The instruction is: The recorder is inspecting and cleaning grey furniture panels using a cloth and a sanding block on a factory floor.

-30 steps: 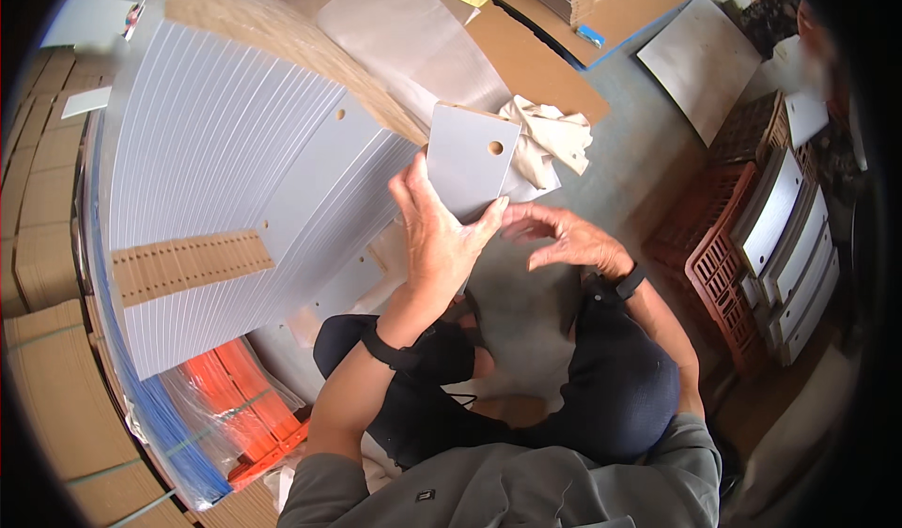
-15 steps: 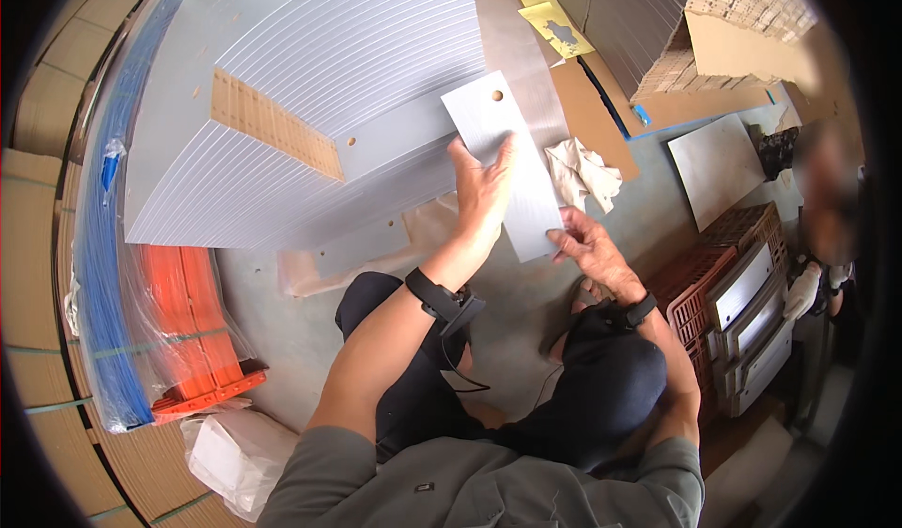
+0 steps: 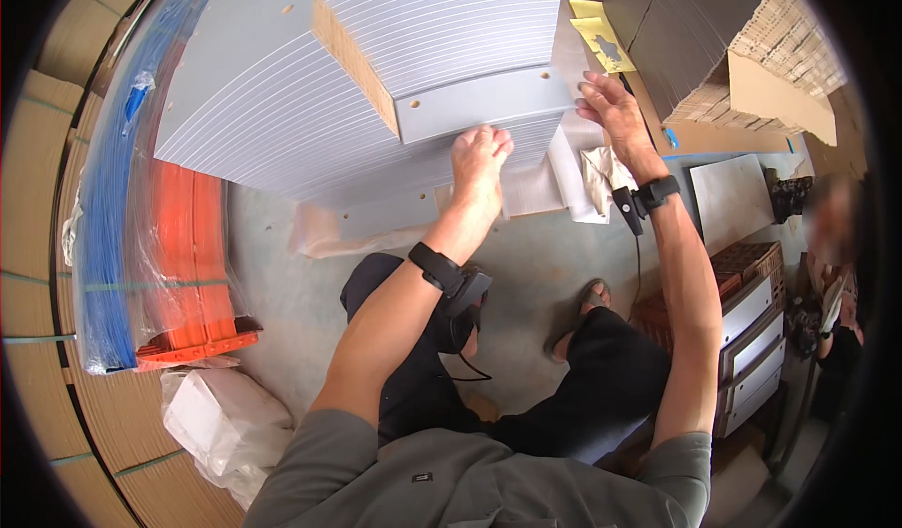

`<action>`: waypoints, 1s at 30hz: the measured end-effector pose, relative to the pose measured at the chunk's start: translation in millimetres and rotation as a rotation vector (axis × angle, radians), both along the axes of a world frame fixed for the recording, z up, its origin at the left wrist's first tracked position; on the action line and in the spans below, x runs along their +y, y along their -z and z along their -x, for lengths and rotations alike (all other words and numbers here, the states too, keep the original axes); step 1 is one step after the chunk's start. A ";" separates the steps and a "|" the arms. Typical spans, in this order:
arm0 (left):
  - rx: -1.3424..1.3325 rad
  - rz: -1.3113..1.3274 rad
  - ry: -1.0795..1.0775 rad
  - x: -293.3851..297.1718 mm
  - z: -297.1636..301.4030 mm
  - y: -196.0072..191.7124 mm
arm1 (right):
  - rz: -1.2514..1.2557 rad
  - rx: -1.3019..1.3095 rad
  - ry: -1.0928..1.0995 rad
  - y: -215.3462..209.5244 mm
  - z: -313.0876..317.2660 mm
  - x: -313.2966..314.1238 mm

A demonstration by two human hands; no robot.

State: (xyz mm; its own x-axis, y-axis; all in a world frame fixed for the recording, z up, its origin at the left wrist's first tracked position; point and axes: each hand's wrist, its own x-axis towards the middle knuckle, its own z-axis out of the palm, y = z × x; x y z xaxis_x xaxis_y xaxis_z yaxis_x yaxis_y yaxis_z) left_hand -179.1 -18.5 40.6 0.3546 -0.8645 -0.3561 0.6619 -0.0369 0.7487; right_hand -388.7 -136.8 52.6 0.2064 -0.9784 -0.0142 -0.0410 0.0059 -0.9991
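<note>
A light grey panel (image 3: 479, 103) with two holes lies on the lower step of a stack of similar panels (image 3: 460, 25). My left hand (image 3: 479, 166) is at its near long edge, fingers curled and closed against that edge; the fingertips are partly hidden. My right hand (image 3: 615, 119) is at the panel's right end, its fingers stretched and apart, with the tips touching or very close to that end. A wooden-coloured strip (image 3: 352, 63) stands along the panel's left end.
Orange beams (image 3: 193, 256) and blue wrapped lengths (image 3: 108, 274) stand at the left. A crumpled cloth (image 3: 606, 171) lies beyond my right wrist. Cardboard stacks (image 3: 658, 21) stand back right. At the right are crates (image 3: 752, 265), finished panels (image 3: 752, 349) and another person (image 3: 832, 293).
The panel, held up between both hands before, now lies flat on the stack. My right hand has moved up and away to the panel's right end. The view has shifted.
</note>
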 end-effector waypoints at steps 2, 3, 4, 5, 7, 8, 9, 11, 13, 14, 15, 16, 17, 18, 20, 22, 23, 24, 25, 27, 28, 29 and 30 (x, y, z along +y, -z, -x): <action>0.013 0.013 -0.005 1.6 -16.6 0.6 | -0.044 -0.077 0.003 -4.3 -25.6 11.4; 0.014 -0.011 -0.007 2.8 -15.5 -1.0 | -0.025 -0.138 0.026 5.1 -25.0 10.4; 0.013 -0.035 -0.009 3.6 -14.8 -2.1 | -0.030 -0.127 0.048 12.8 -17.1 10.5; 0.007 -0.038 -0.006 6.6 -21.9 -2.8 | -0.040 -0.132 0.056 19.9 -19.0 13.0; -0.003 -0.068 0.014 8.2 -24.2 -2.0 | -0.019 -0.056 0.090 56.1 6.5 8.3; 0.007 -0.064 0.032 7.4 -18.6 -2.1 | 0.134 0.357 0.115 77.8 30.8 5.3; -0.005 -0.082 0.073 8.3 -16.6 -2.3 | 0.278 0.763 0.132 98.8 45.0 4.3; -0.032 -0.120 0.144 14.0 -15.0 -2.9 | 0.203 0.966 0.187 130.4 54.4 21.0; -0.036 -0.111 0.229 17.9 5.3 -8.7 | 0.034 1.188 0.242 172.4 89.2 32.1; -0.078 -0.117 0.271 22.7 3.1 -11.7 | -0.125 1.156 0.194 177.9 79.9 37.9; -0.074 -0.097 0.285 22.4 10.1 -8.8 | -0.157 1.110 0.210 194.3 91.3 42.9; -0.087 -0.096 0.323 22.5 13.4 -2.0 | -0.245 1.077 0.163 201.6 95.6 46.4; -0.096 -0.094 0.366 22.9 19.4 0.7 | -0.173 1.118 0.191 211.0 104.3 52.7; -0.100 -0.076 0.380 24.2 22.4 -2.4 | -0.195 1.093 0.195 216.5 110.1 52.1; -0.120 -0.063 0.394 24.5 24.1 -6.2 | -0.209 1.067 0.212 215.3 118.3 49.6; -0.162 -0.080 0.397 22.3 25.7 -8.4 | -0.042 0.971 0.384 201.7 121.3 50.9; -0.166 -0.056 0.397 22.5 27.3 -7.7 | -0.022 0.967 0.397 193.4 125.9 52.2; -0.160 -0.024 0.416 21.3 32.2 -5.2 | 0.179 0.923 0.445 182.5 138.6 52.6; -0.152 0.011 0.437 21.5 38.2 -3.2 | 0.382 0.877 0.489 172.5 147.5 54.7; -0.199 0.034 0.483 23.9 38.3 3.2 | 0.064 0.732 0.425 120.9 126.0 69.7; -0.268 0.032 0.525 24.2 41.3 2.5 | 0.095 0.722 0.432 92.3 116.7 77.4; -0.304 0.068 0.580 27.1 47.7 1.8 | 0.126 0.708 0.355 64.0 114.0 89.7; -0.488 0.140 0.593 28.3 54.7 8.0 | 0.153 0.695 0.278 36.5 110.1 102.7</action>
